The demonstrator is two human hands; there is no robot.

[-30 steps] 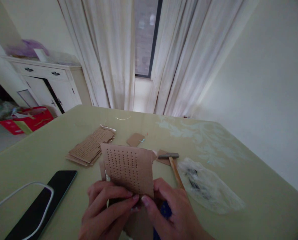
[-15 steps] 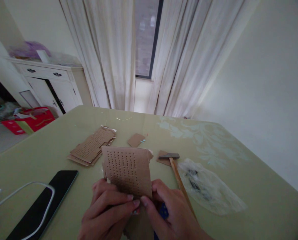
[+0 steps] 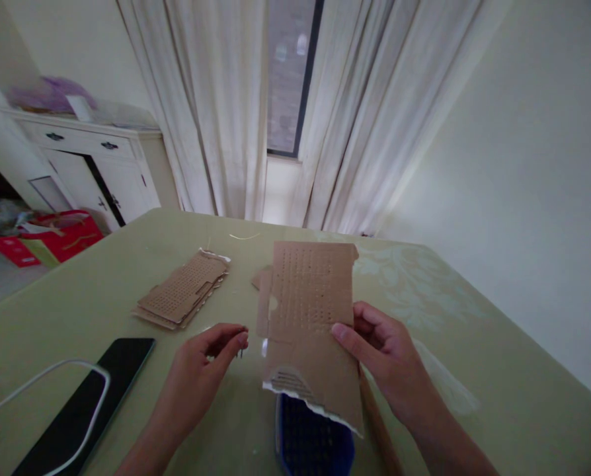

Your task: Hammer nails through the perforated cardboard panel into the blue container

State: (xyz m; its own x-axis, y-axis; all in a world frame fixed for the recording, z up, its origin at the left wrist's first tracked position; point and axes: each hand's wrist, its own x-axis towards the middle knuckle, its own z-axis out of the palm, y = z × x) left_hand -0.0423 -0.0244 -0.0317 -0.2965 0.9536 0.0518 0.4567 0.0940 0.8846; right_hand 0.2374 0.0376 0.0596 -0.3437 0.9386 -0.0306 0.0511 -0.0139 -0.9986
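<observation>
My right hand [image 3: 382, 347] grips a torn piece of cardboard [image 3: 315, 297] by its right edge, thumb on the face. Rows of small holes cover its upper part, and its lower edge is ragged. To the left, apart from the cardboard, my left hand [image 3: 209, 360] is closed in a pinch. Thin dark nail-like pieces [image 3: 240, 353] poke down from its fingertips; their exact kind is too small to make out. Beneath the cardboard lies a blue object [image 3: 315, 439] with a dotted surface, partly covered. A wooden hammer handle [image 3: 379, 426] runs beside it; the head is hidden.
A stack of perforated cardboard pieces [image 3: 184, 291] lies at the left of the table. Nearer stands out a black flat device [image 3: 92, 403] with a white cable [image 3: 104, 383] across it. A clear plastic bag [image 3: 447, 377] is partly behind my right arm.
My hands have moved apart. The right hand has lifted the cardboard up and to the right, showing its torn lower end and the blue object; the left has let go of it.
</observation>
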